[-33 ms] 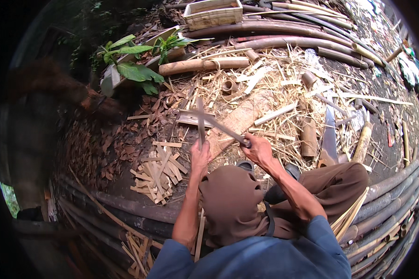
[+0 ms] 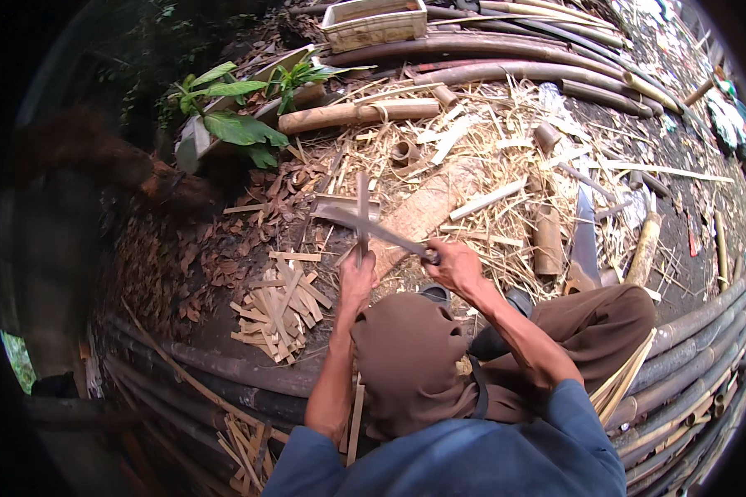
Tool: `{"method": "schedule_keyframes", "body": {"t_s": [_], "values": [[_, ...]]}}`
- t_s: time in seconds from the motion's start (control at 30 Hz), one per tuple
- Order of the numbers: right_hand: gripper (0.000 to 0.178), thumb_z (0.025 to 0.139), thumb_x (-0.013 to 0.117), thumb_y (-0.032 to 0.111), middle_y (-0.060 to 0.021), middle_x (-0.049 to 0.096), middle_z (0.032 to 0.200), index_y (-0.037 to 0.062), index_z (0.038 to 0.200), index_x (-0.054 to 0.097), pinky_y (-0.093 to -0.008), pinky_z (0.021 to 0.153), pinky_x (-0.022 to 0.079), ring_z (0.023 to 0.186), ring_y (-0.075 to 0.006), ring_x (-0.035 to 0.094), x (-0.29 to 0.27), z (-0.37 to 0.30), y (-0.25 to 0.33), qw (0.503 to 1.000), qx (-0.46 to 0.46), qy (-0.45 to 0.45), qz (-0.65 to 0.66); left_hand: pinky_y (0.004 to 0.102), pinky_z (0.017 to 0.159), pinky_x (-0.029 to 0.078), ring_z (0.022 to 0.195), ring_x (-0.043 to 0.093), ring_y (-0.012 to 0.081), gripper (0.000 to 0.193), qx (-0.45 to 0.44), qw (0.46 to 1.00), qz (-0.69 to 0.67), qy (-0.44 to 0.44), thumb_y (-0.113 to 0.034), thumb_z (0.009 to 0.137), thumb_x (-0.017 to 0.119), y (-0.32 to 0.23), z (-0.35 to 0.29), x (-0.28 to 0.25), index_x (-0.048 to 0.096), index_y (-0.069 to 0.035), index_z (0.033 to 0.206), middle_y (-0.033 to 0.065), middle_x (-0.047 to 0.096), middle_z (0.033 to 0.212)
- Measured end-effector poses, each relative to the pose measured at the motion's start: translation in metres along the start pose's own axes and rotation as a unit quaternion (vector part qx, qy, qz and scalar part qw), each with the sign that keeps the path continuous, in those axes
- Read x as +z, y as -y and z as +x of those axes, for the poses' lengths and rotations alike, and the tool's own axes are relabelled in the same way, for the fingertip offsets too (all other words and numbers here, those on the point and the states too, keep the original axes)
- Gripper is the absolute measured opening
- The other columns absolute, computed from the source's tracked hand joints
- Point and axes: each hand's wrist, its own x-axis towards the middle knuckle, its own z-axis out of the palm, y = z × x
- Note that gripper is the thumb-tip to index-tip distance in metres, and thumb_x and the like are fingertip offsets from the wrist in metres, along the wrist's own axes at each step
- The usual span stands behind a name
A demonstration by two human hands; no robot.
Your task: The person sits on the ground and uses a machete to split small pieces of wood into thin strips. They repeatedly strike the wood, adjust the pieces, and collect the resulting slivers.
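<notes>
My left hand (image 2: 358, 280) is closed around the lower end of a narrow bamboo strip (image 2: 362, 195), which points away from me. In my right hand (image 2: 458, 269), the fingers wrap round the dark handle of a knife (image 2: 398, 240). Its blade slants to the far left and crosses the strip just beyond my left fingers. Under and beyond the hands lies a flat wooden plank (image 2: 433, 205). A split bamboo piece (image 2: 346, 207) rests left of the plank, behind the blade. Closer to my left forearm is a heap of short pale bamboo strips (image 2: 283, 311).
Right of my hands lie a bamboo tube (image 2: 547, 240) and a wide-bladed saw (image 2: 584, 236). Shavings (image 2: 506, 182) cover the ground ahead. Bamboo poles (image 2: 506, 70) and a pale plastic crate (image 2: 373, 25) are at the back. More poles (image 2: 671, 364) run behind me.
The knife blade has slid along its length toward my left and sits slightly lower across the strip. My right hand has moved a little left. Both hands keep their holds.
</notes>
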Motion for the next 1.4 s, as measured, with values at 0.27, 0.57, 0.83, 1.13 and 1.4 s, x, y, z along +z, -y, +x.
{"method": "schedule_keyframes", "body": {"t_s": [0.27,0.57,0.83,1.13,1.4], "values": [[0.015,0.082,0.065,0.029,0.0014,0.059,0.058,0.0167,0.09,0.066,-0.038,0.044,0.043,0.049,-0.0144,0.055,-0.022,0.038,0.009,0.985,-0.122,-0.009,-0.119,0.0249,0.059,0.042,0.066,0.052,0.0069,0.029,0.026,0.974,0.223,0.021,-0.021,0.093,0.057,0.008,-0.019,-0.014,0.061,-0.003,0.116,-0.0013,0.055,0.074],[0.035,0.082,0.067,0.033,-0.0187,0.069,0.076,0.0077,0.106,0.067,-0.0413,0.059,0.057,0.067,-0.0321,0.069,-0.051,0.037,-0.082,0.985,0.106,-0.11,-0.085,0.0285,0.076,0.049,0.083,0.059,0.0144,0.045,0.018,0.983,0.122,0.136,-0.025,0.103,0.042,-0.015,-0.068,-0.027,0.041,-0.001,0.141,0.0098,0.061,0.095],[0.02,0.078,0.067,0.032,-0.0062,0.065,0.064,0.0157,0.089,0.067,-0.0387,0.045,0.046,0.053,-0.0191,0.062,-0.017,0.029,-0.04,0.995,-0.019,-0.082,-0.056,0.0255,0.051,0.039,0.056,0.045,0.0088,0.053,-0.055,0.993,0.029,0.1,-0.034,0.104,0.042,-0.052,-0.043,0.022,0.035,-0.006,0.148,-0.0005,0.049,0.072],[0.023,0.087,0.063,0.025,-0.003,0.055,0.053,0.0065,0.099,0.068,-0.0292,0.031,0.031,0.037,-0.0085,0.039,-0.054,0.029,-0.035,0.99,0.098,-0.061,0.082,0.0216,0.048,0.042,0.049,0.042,0.0043,0.048,-0.002,0.971,-0.22,0.092,-0.032,0.103,0.046,-0.019,-0.018,0.005,0.038,-0.005,0.143,-0.002,0.045,0.07],[0.025,0.086,0.063,0.039,-0.0043,0.063,0.061,0.0157,0.096,0.064,-0.0391,0.039,0.041,0.046,-0.0181,0.056,-0.022,0.005,-0.007,0.998,-0.026,0.002,-0.06,0.022,0.047,0.036,0.059,0.042,0.0075,0.032,-0.065,0.989,-0.109,0.077,-0.019,0.099,0.054,-0.021,-0.02,0.039,0.044,-0.005,0.126,0.0021,0.044,0.078]]}}
